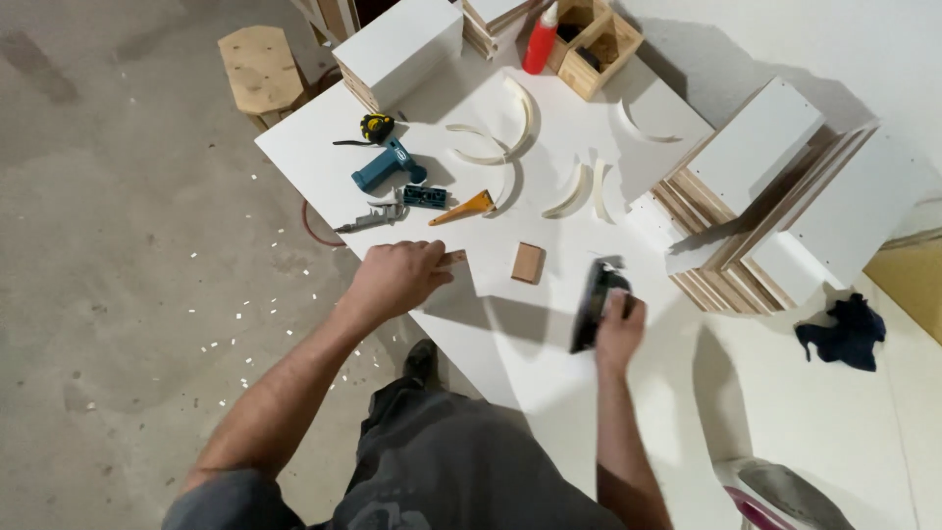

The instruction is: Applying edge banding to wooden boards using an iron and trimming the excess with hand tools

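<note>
My left hand (394, 278) rests on the near edge of the white table (549, 383), closed over a small wooden piece (453, 258) that pokes out past the fingers. My right hand (620, 329) holds a black hand tool (593, 304) upright on the tabletop, about a hand's width to the right. Between the two hands, a little farther back, lies a small brown wooden block (528, 262), untouched.
Curved white strips (510, 137) lie mid-table. A tape measure (377, 127), blue power tool (385, 167), metal air gun (371, 217) and orange triangle (461, 208) sit at left. Stacked white panels (765, 186) stand right, a wooden box (601, 39) and red bottle (540, 41) behind. A dark rag (846, 332) lies right.
</note>
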